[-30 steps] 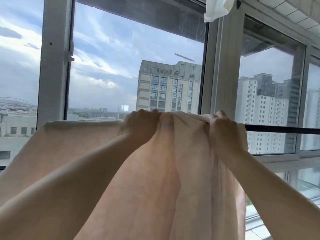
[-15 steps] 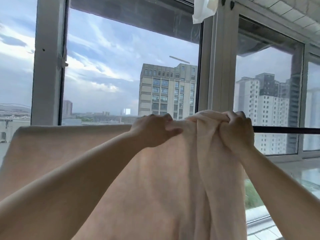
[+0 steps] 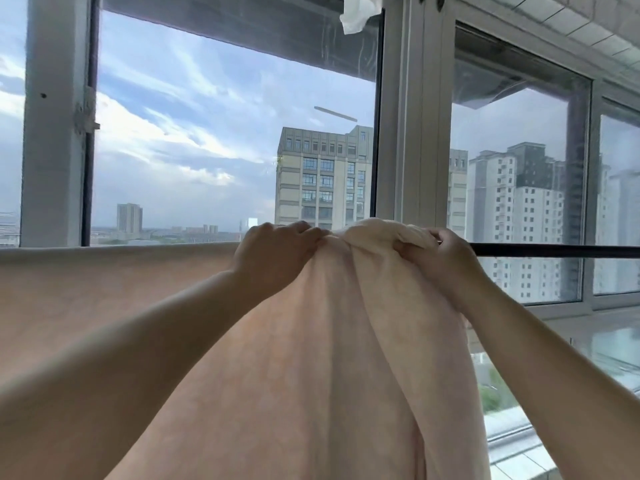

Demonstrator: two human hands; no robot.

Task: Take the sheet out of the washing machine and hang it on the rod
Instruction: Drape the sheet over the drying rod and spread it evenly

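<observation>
Windowed balcony: both hands (image 3: pixel 273 258) (image 3: pixel 446 261) grip sheet (image 3: pixel 329 358) bunched beside bare rod (image 3: pixel 554 251)

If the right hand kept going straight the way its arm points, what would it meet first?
The right hand already grips the bunched sheet on the rod; straight on, it would probably meet the white window frame, though depth is unclear.

Your bare arms reach up and forward, left hand (image 3: pixel 273 258) and right hand (image 3: pixel 446 263) side by side, fingers (image 3: pixel 410 249) curled tight.
</observation>
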